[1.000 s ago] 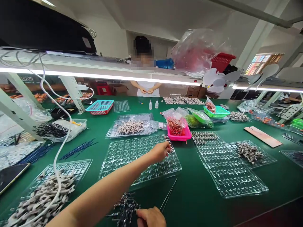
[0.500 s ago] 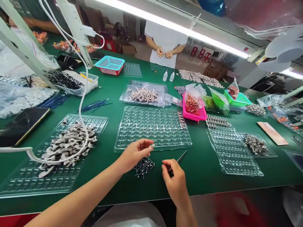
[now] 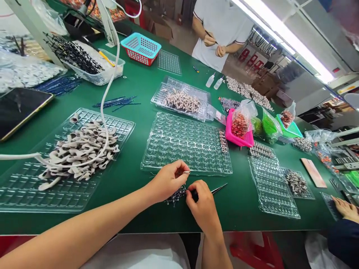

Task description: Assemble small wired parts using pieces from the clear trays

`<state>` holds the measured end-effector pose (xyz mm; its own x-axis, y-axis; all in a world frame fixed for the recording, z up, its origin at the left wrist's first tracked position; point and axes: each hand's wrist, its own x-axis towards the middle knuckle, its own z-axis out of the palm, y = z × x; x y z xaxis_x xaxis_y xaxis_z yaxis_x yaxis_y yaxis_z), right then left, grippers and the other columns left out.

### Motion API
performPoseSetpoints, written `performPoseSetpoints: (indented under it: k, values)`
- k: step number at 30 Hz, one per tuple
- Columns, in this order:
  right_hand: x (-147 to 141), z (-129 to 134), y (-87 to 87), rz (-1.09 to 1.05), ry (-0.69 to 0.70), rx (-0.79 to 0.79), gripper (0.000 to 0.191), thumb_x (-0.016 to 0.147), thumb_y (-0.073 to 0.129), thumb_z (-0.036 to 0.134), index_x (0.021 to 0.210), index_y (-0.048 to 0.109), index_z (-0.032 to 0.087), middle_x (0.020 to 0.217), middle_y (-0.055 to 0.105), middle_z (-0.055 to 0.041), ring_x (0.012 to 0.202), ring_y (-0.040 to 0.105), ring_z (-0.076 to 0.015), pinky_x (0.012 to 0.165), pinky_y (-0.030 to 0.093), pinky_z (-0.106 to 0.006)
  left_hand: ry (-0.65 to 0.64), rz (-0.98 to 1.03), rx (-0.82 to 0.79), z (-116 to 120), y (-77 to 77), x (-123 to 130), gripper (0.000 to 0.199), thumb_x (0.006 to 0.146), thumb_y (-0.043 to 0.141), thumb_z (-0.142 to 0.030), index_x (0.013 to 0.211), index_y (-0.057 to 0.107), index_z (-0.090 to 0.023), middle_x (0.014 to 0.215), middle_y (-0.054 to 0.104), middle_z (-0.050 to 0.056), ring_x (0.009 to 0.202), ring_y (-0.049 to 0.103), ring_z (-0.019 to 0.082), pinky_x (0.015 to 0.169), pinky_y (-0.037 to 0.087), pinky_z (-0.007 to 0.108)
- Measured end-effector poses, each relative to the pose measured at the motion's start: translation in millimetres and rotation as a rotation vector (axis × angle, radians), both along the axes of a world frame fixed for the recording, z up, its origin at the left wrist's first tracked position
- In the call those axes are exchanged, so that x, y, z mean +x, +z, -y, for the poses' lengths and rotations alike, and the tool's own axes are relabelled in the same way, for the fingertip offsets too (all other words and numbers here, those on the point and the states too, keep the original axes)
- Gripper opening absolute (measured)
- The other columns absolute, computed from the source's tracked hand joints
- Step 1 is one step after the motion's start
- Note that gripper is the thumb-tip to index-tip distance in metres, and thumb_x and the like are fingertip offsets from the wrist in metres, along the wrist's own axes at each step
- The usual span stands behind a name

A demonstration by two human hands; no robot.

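Our left hand (image 3: 169, 182) pinches a half-hidden piece (image 3: 186, 172); our right hand (image 3: 204, 204) partly covers tweezers (image 3: 220, 188); whether it grips, we cannot tell.

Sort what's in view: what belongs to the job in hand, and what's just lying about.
Likely the job:
- small piece in the left hand
- dark parts by the right hand
- clear tray ahead

Apparently lying about:
- phone
- blue basket
- white bottles
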<state>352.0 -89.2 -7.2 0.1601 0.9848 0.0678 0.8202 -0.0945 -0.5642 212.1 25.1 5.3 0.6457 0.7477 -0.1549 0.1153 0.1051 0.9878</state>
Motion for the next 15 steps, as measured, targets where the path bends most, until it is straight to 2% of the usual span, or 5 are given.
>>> performPoseSetpoints:
  k: [5,7,10,12,15]
  values:
    - [6.2,6.9,6.0,-0.138,-0.080,0.061,0.011,0.090,0.052,0.020,0.084,0.061,0.021,0.077,0.064,-0.0002,0.071,0.060,-0.0138,0.065,0.048,-0.025,-0.033,0.005,-0.038,-0.9,-0.8,-1.5,0.008,0.082,0.050,-0.025,0.087,0.055,-0.020,0.090,0.066,0.003,0.081,0.065,0.018,0.072,0.052,0.029]
    - [7.2,10.7,8.1,-0.192,-0.159,0.135,0.011,0.090,0.053,0.023,0.084,0.063,0.021,0.076,0.066,0.0003,0.069,0.061,-0.0131,0.063,0.050,-0.024,-0.069,-0.007,-0.028,-3.2,1.0,-4.6,0.011,0.083,0.044,-0.022,0.088,0.054,-0.021,0.081,0.064,0.001,0.072,0.061,0.016,0.066,0.049,0.027]
    - [6.6,16.2,5.6,-0.285,-0.247,0.239,0.010,0.090,0.056,0.025,0.085,0.064,0.020,0.077,0.067,-0.0007,0.070,0.062,-0.0133,0.065,0.052,-0.024,-0.113,-0.038,0.006,-6.2,5.7,-8.6,0.018,0.080,0.038,-0.019,0.087,0.054,-0.020,0.063,0.049,-0.004,0.056,0.046,0.014,0.054,0.039,0.025]
    - [5.3,19.0,0.5,-0.345,-0.244,0.311,0.007,0.090,0.056,0.023,0.087,0.062,0.020,0.080,0.067,-0.0019,0.074,0.064,-0.0142,0.067,0.053,-0.025,-0.162,-0.063,0.028,-5.6,10.3,-9.4,0.019,0.081,0.038,-0.021,0.084,0.057,-0.020,0.060,0.045,-0.004,0.055,0.041,0.014,0.051,0.034,0.024]
    - [3.0,20.9,-7.4,-0.388,-0.182,0.428,0.006,0.090,0.056,0.018,0.093,0.059,0.022,0.082,0.066,-0.0023,0.077,0.065,-0.0149,0.068,0.054,-0.028,-0.299,-0.127,0.009,-0.4,17.6,-8.1,0.019,0.085,0.046,-0.030,0.083,0.061,-0.020,0.063,0.048,-0.003,0.058,0.043,0.014,0.052,0.033,0.024]
